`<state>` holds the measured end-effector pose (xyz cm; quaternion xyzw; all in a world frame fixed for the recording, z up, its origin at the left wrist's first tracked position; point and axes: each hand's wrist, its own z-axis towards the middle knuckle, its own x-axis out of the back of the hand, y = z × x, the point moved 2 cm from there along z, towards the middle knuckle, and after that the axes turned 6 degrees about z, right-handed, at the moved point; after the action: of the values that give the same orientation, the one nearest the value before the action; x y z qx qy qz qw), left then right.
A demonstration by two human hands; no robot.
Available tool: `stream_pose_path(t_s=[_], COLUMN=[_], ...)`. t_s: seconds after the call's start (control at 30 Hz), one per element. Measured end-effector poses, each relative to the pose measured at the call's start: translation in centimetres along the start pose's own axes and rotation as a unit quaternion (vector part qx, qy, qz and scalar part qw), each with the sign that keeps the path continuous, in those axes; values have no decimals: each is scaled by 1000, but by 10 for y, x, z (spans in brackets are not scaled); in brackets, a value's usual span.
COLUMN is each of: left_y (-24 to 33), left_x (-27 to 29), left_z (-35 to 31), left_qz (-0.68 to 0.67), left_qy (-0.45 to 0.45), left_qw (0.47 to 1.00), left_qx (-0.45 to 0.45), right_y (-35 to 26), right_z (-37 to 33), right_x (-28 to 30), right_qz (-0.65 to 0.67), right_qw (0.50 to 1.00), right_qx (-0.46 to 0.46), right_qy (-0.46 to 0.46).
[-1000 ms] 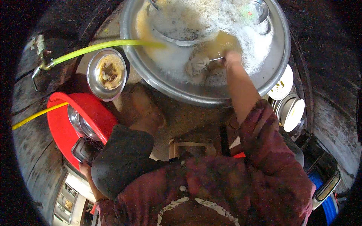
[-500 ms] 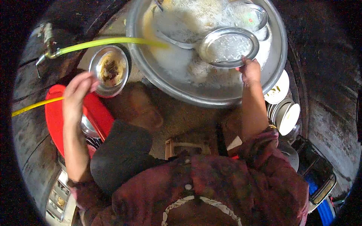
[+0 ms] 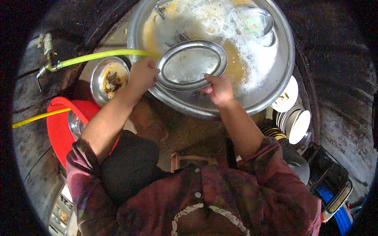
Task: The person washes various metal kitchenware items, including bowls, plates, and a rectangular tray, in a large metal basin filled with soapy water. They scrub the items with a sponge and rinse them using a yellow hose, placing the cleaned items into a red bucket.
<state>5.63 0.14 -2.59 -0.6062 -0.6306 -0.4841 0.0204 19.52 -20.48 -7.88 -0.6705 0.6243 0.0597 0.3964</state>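
An oval metal platter (image 3: 191, 63) is held over the near part of a large round metal basin (image 3: 189, 108). My right hand (image 3: 219, 89) grips its near right rim, thumb on top. At the platter's left end, my left hand (image 3: 143, 74) has its fingers closed on the rim. Sudsy, brownish water (image 3: 236, 65) fills the basin. Farther back in the foam lies another oval metal dish (image 3: 264, 23). A yellow-green hose (image 3: 102, 54) runs from a wall tap (image 3: 49, 67) into the basin, its end hidden in mist beside the platter.
Left of the basin sits a metal bowl (image 3: 94, 80) with brown food remains. Nearer is a red tub (image 3: 59, 137) holding metalware, with a yellow hose (image 3: 39, 118) across its rim. Stacked plates (image 3: 299, 126) and a white plate (image 3: 289, 94) stand right of the basin.
My right hand has brought the platter left and slightly nearer. My left hand has moved right, from above the red tub to the platter's left rim.
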Motion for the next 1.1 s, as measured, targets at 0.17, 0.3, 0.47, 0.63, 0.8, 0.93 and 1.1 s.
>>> stream_pose_path(t_s=[0.17, 0.3, 0.47, 0.63, 0.8, 0.93, 1.1], left_y=[-7, -27, -23, -13, -41, -30, -8], left_x=[5, 3, 1, 15, 24, 25, 23], left_z=[-3, 6, 0, 10, 28, 12, -5], left_qz=[81, 26, -105, 12, -49, -159, -159], left_qy=[44, 29, -84, -87, -5, -41, -42], left_qw=[996, 998, 990, 996, 999, 986, 986], left_qx=[-9, 53, 47, -23, -21, 39, 28], right_y=[11, 10, -14, -23, 19, 68, -15], right_z=[-14, -22, -17, 56, 80, 78, 24], right_x=[-18, -32, -51, -14, 52, 78, 9], right_qz=[-136, -194, -255, -207, -804, -853, -676], right_qw=[987, 978, 961, 976, 564, 507, 711], right_qx=[28, 67, 97, 62, 186, 9, 150], right_qy=[86, 39, 47, 0, 31, -127, -123])
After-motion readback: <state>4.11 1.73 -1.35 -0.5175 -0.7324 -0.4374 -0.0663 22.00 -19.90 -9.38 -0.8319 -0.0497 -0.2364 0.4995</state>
